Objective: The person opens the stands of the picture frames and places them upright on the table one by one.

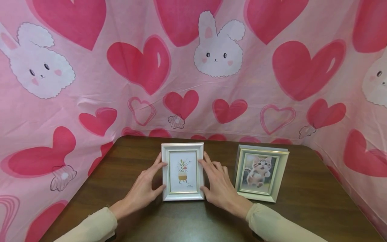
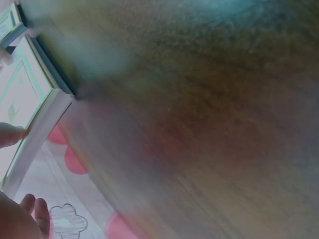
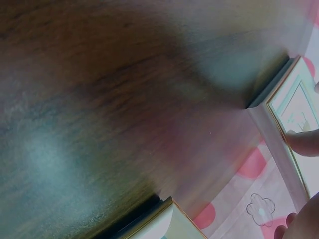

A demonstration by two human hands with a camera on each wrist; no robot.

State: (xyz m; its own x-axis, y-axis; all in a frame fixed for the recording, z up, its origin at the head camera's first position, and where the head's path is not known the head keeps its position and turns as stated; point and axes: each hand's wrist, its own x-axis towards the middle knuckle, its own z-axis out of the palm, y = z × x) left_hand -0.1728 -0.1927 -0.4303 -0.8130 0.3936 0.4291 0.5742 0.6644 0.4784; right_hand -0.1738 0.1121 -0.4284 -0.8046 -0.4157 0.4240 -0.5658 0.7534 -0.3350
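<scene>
A white picture frame with a thin gold inner border stands upright on the table in the head view. Its picture shows a potted plant. My left hand holds its left edge, thumb low and fingers higher up. On the opposite edge, my right hand grips in much the same way. Each wrist view shows a thumb on the front of this frame; some fingers are partly hidden. To the right stands a second, pale picture frame with a kitten photo, apart from my right hand.
The dark wooden table carries both frames. Behind and at the sides hangs a pink cloth printed with hearts and rabbits, close to the table's back edge.
</scene>
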